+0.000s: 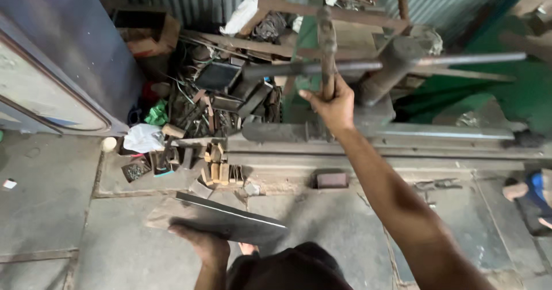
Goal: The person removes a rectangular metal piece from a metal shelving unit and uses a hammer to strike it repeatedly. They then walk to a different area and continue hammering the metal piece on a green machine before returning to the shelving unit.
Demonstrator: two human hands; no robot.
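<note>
a white crumpled bag [142, 137] is lying at middle left beside the scrap pile [221, 97], and a brown cardboard box [150, 32] is sitting at upper left. the right hand [329, 107], at centre, is wrapping its grip closed around a rusty upright lever [326, 42], whose long axis is running vertically toward the top of the frame. the left hand [201, 243], at lower centre, is gripping from below a flat dark metal sheet [221, 220], its long axis slanting from middle left down to the right above the concrete floor [52, 198]

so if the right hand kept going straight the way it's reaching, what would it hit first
The right hand already grips an upright rusty metal lever. Straight beyond it, probably the long grey horizontal steel bar, then the brown rusted frame, though depth is unclear.
</note>
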